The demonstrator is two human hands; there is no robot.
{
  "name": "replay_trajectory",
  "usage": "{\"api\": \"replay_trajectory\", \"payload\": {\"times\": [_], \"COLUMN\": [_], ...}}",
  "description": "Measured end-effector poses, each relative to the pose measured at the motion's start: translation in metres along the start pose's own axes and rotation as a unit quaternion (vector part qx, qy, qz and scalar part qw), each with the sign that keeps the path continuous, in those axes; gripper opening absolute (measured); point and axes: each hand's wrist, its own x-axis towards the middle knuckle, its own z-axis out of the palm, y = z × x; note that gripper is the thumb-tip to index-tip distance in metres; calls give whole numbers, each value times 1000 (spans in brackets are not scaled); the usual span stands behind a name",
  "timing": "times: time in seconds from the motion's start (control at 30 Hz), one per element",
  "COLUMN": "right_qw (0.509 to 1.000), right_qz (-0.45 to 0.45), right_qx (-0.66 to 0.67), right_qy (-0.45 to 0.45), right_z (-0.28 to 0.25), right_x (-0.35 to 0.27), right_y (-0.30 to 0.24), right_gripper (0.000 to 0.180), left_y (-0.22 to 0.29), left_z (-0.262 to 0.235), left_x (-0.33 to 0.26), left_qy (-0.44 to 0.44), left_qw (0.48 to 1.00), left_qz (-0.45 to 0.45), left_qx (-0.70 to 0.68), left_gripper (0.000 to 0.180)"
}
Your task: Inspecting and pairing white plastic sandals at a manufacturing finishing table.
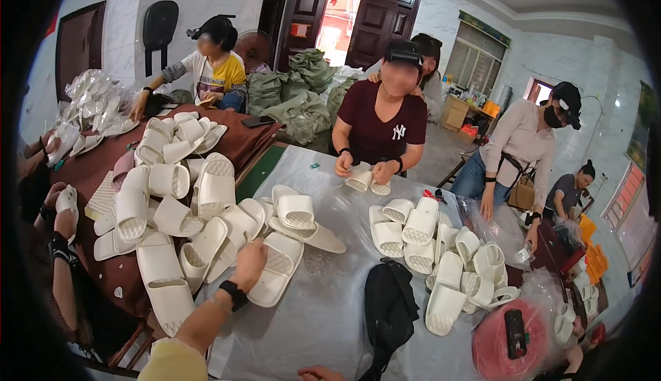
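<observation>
My left hand (pixel 249 265), coming from a yellow sleeve, is closed on the edge of a cream slide slipper (pixel 277 279) at the near side of a large heap. More cream slippers (pixel 165 260) lie piled to its left and beyond it. Only part of my right hand (pixel 321 373) shows at the lower edge, over the plastic-covered table (pixel 296 340). Its visible fingers are stretched out and hold nothing; the rest is cut off.
A black bag (pixel 390 305) lies right of centre, beside another slipper pile (pixel 441 257). At the right, a dark phone-like object (pixel 515 333) rests on a round red stool top (pixel 492 346). Across the table a person handles slippers (pixel 359 180). At left, a co-worker's hand (pixel 63 219) holds a slipper.
</observation>
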Motion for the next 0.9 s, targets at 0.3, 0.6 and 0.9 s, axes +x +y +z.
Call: {"api": "replay_trajectory", "payload": {"times": [0.3,0.6,0.9], "right_qw": [906,634,699], "right_qz": [-53,34,15], "right_qx": [398,733,666], "right_qy": [136,244,261], "right_z": [-6,-9,6], "right_x": [4,15,7], "right_y": [33,-20,38], "right_gripper": [43,28,39], "left_y": [62,74,53], "left_z": [-123,-91,-69], "left_x": [-90,-155,-153], "left_qy": [-157,-382,-134], "left_qw": [948,875,978], "left_qz": [-94,-80,117], "left_qx": [-260,-287,-106], "left_gripper": [22,26,30]}}
